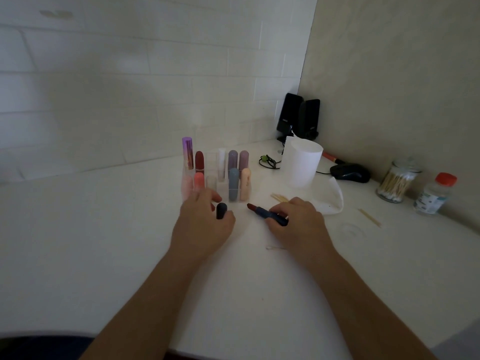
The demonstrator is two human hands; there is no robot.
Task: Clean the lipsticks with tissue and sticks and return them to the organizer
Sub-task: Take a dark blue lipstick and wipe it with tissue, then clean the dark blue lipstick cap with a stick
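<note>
Just in front of the organizer [212,182], both hands work low over the white table [104,229]. The left hand [204,226] curls its fingers round a dark cap [221,211], which stands out of the grip with its rounded end up. The right hand [298,220] pinches the navy barrel of an open lipstick [268,213] between thumb and fingers. It lies nearly level, with its dark red tip pointing left toward the cap; the two are near but apart (whether the barrel's far end touches the table cannot be told).

The organizer is clear plastic with two rows of slots, and capped tubes stand upright in it. At the back are a tall purple tube [187,153], a dark red tube [199,160], a white tube [221,159] and two mauve tubes [238,158] side by side. At the front are a coral tube [199,180], a blue tube [233,183] and a peach tube [245,183], the last two touching.

Right of the organizer a tissue roll [301,165] stands on end. A loose tissue [333,198] lies by its base, just behind the right hand. A few sticks [279,198] lie at the knuckles of that hand, and a single stick [368,216] lies farther right. By the side wall a jar [396,181] of cotton swabs stands near a bottle [435,194] with a red lid. A mouse [350,172] sits behind the tissue, and black speakers [298,118] fill the corner.
</note>
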